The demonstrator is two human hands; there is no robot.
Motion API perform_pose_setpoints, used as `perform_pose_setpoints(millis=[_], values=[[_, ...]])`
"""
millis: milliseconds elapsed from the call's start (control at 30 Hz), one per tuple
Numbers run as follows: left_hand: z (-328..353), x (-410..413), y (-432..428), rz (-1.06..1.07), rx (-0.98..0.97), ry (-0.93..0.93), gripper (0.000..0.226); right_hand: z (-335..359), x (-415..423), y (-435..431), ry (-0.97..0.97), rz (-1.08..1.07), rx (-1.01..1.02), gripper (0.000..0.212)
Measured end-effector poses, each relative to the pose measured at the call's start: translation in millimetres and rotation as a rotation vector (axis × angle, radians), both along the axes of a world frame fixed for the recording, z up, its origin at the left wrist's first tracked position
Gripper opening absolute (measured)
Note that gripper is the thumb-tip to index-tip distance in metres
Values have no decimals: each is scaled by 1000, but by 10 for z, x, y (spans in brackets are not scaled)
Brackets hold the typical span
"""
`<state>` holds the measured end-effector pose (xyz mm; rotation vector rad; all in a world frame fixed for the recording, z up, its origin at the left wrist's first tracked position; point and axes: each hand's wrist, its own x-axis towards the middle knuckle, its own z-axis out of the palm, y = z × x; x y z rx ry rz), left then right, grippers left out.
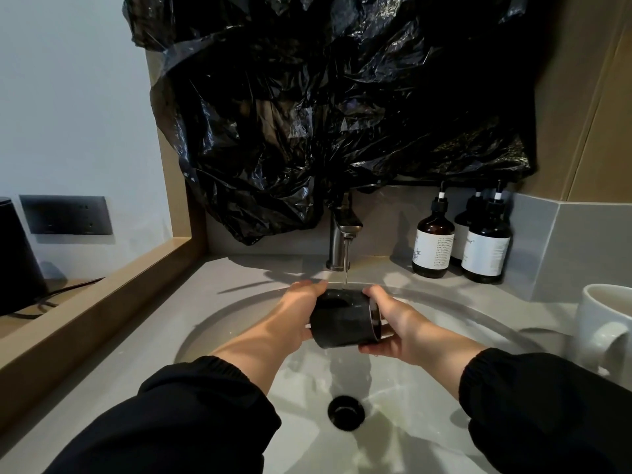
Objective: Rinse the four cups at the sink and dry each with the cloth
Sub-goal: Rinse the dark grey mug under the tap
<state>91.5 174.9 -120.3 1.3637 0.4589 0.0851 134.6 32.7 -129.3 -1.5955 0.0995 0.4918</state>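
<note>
While the tap (345, 230) runs at frame centre, our left hand (301, 309) and right hand (393, 323) clasp the black cup (343, 323) sideways, letting water sheet over its wall.

Both arms are stretched forward, covered to the wrists by black sleeves (205, 391). The cup (342, 323) is held between the two hands. The left hand (294, 314) is pressed against the cup's left end, fingers curled over its far side. The right hand (396, 323) is wrapped round the cup's right end, fingers above, thumb below.
</note>
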Motion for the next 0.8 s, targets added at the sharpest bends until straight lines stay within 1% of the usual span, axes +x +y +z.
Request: perform_pose_setpoints(millis=[67, 167, 300, 467, 600, 733, 800], values=[[7, -17, -25, -27, 26, -28, 15, 15, -20, -13, 45, -19, 8, 32], [0, -26, -52, -73, 103, -36, 21, 22, -16, -47, 94, -41, 29, 34], [-15, 3, -57, -136, 239, -43, 33, 48, -13, -76, 99, -68, 50, 34], [-25, 26, -61, -199, 328, -42, 43, 67, -30, -114, 125, -94, 51, 36], [-48, 17, -62, -178, 356, -65, 36, 71, -32, -99, 148, -76, 27, 38], [-41, 34, -19, -76, 547, -85, 22, 76, -43, -7, 133, -28, -18, 42], [-44, 56, 21, -32, 598, -100, 16, 76, -45, 38, 135, -14, -24, 45]])
